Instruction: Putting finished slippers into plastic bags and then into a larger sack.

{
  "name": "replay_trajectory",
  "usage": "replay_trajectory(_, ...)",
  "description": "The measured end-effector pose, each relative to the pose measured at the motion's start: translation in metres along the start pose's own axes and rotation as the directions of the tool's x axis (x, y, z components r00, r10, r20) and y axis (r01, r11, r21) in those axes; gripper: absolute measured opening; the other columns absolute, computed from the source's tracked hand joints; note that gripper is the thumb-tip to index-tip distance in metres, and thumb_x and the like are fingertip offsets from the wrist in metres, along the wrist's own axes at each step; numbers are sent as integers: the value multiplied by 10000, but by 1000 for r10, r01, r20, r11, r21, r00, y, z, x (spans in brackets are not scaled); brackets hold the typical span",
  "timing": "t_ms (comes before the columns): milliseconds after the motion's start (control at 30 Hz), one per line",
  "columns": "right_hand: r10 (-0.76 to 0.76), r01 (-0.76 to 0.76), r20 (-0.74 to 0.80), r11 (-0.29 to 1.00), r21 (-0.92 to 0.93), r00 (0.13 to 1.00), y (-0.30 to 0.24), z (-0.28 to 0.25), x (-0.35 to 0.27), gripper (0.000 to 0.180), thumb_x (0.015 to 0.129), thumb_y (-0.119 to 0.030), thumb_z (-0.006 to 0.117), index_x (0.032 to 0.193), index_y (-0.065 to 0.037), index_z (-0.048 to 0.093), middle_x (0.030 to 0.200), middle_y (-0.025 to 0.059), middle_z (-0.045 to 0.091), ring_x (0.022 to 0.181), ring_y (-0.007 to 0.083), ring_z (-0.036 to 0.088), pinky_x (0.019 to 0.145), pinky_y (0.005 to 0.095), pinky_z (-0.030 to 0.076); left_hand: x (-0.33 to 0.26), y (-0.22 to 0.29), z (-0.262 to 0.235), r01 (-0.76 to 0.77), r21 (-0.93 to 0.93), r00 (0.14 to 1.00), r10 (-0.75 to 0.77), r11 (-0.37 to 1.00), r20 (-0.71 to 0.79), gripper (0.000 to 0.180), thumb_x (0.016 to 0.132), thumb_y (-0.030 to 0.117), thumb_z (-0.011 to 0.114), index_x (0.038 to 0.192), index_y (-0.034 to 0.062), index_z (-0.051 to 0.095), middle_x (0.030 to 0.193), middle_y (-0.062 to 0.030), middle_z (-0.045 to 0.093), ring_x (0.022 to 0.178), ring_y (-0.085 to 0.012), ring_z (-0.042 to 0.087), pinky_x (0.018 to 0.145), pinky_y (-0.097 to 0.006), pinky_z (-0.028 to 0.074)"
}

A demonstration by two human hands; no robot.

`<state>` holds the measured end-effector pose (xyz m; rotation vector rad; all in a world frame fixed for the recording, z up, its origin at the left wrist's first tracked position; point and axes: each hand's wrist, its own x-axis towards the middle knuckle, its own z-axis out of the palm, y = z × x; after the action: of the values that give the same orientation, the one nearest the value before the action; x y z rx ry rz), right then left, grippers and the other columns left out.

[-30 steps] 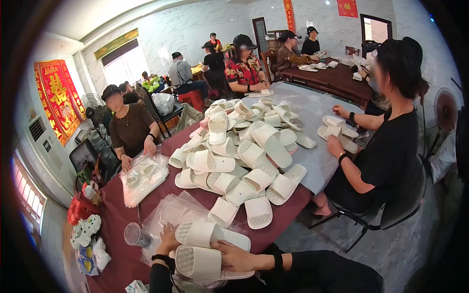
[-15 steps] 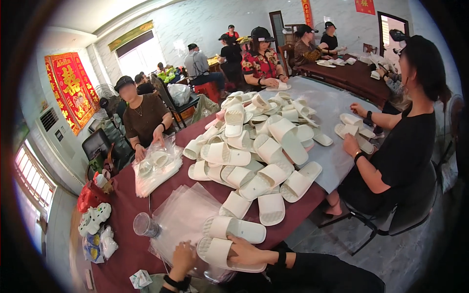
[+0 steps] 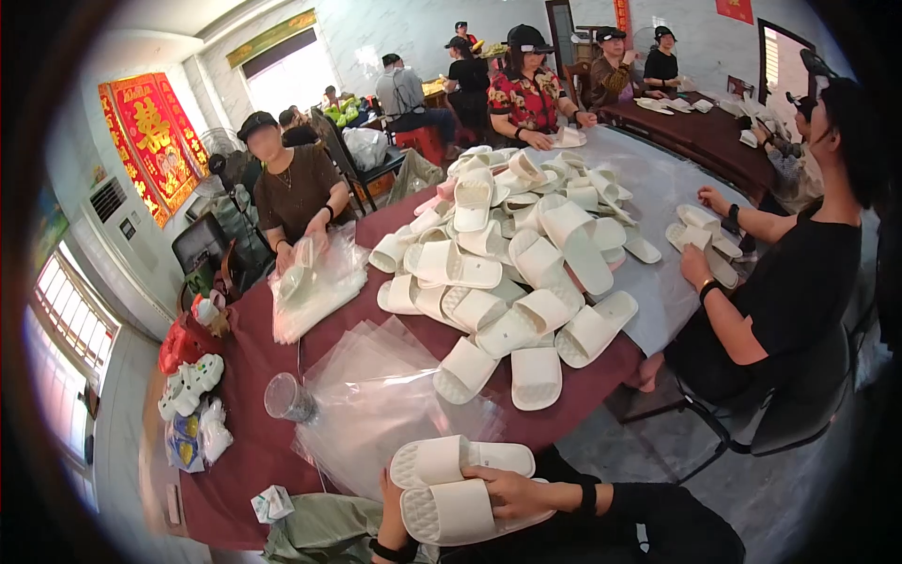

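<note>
A pair of white slide slippers (image 3: 447, 515) lies side by side just in front of me at the table's near edge. My right hand (image 3: 515, 493) grips them, its fingers over the nearer slipper and reaching into the foot opening. At their toe ends is my left hand (image 3: 393, 508), closed against the pair and partly hidden behind it. Just beyond the slippers, clear plastic bags (image 3: 371, 385) lie spread in a loose stack. A large heap of white slippers (image 3: 517, 254), with a few pinkish ones among them, covers the middle of the table.
A clear plastic cup (image 3: 289, 399) stands left of the bags. A red bag (image 3: 184, 344), white clogs (image 3: 191, 386) and a small tissue pack (image 3: 272, 504) line the left side. Across sits a person with bags (image 3: 319, 282); another, at right, handles slippers (image 3: 703, 240).
My left hand has moved from above the plastic bags to the toe ends of the slippers. The pair has come closer to me, with my right hand still on it.
</note>
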<state>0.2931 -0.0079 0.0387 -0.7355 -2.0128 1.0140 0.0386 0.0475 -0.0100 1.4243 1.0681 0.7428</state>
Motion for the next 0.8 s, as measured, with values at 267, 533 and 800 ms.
replay_trajectory(267,134,-134,0,990,38,991,-13,-7,-3,516,714,-118,663,1211,-47,545,1334,188,406,1193,337,457,991,356,381,-2,31,-9,-252,862,940,322,439,111,469,795,315,534,1190,64,556,1256,-160,501,1183,-402,410,987,-498,306)
replay_trajectory(533,215,-216,-34,975,-53,976,-16,-10,2,522,707,-146,684,1205,-52,561,1339,183,403,1199,344,452,1008,366,367,13,29,-13,-236,889,918,391,393,70,311,788,199,583,1052,35,599,1203,-112,554,1142,-352,476,943,-456,369)
replay_trajectory(800,132,-134,-50,991,-31,990,-13,-21,-9,484,709,-90,683,1177,-31,575,1281,185,454,1140,333,503,952,358,416,21,34,-16,-193,712,941,333,675,-60,176,767,113,636,910,18,596,921,-127,635,937,-336,581,807,-413,463)
